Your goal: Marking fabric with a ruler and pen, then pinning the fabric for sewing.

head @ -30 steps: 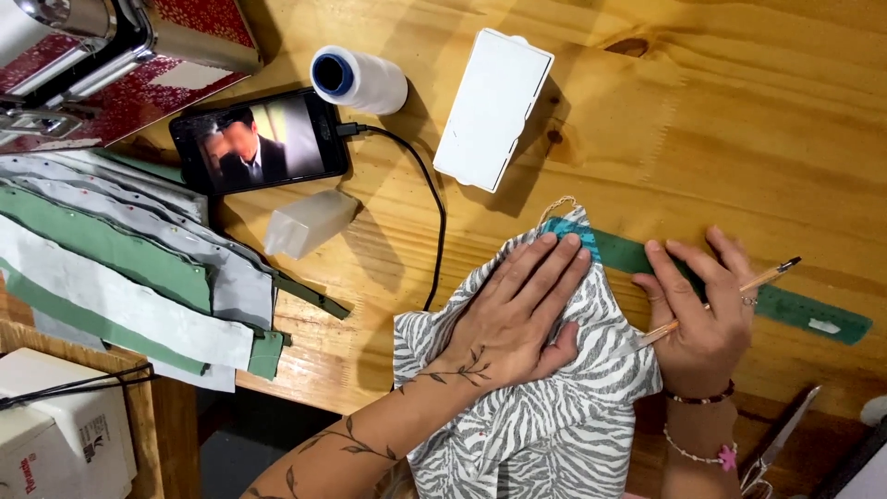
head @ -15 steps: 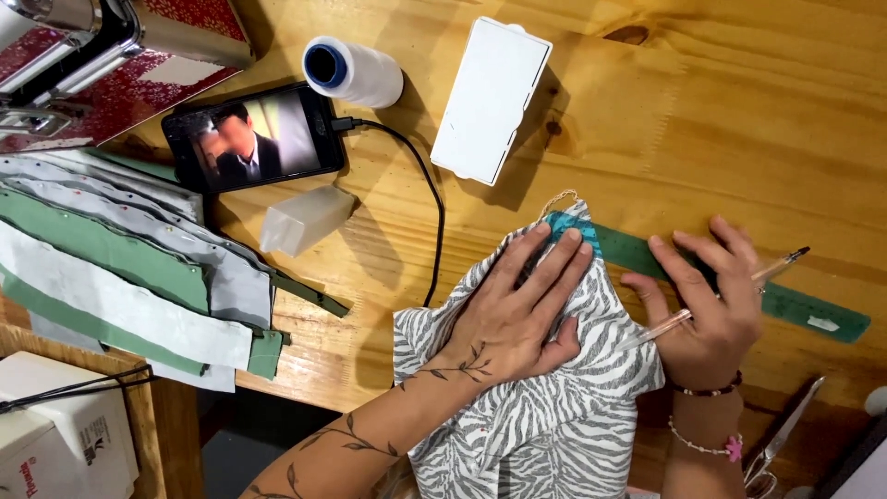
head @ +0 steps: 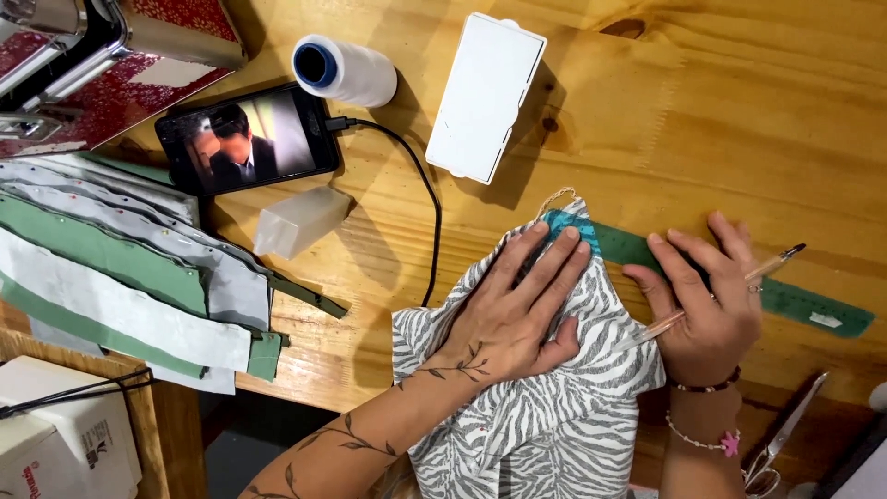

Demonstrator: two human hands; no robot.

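Observation:
A zebra-striped grey and white fabric [head: 554,407] lies on the wooden table [head: 721,120]. My left hand [head: 517,310] lies flat on it with fingers spread, pressing it down. A green ruler [head: 795,300] runs along the fabric's upper right edge, its end tucked under the fabric's corner. My right hand [head: 707,300] presses on the ruler and holds a clear pen [head: 721,296] between its fingers, tip pointing down-left toward the fabric.
A phone [head: 245,139] with a plugged-in black cable, a white thread cone [head: 344,70], a white rectangular case [head: 485,95] and a translucent block [head: 300,220] sit at the back. Stacked grey and green fabric strips [head: 120,268] lie left. Scissors [head: 781,439] lie bottom right.
My right hand slid a little left along the ruler toward the fabric, and the pen tilted lower. My left hand stays flat on the fabric.

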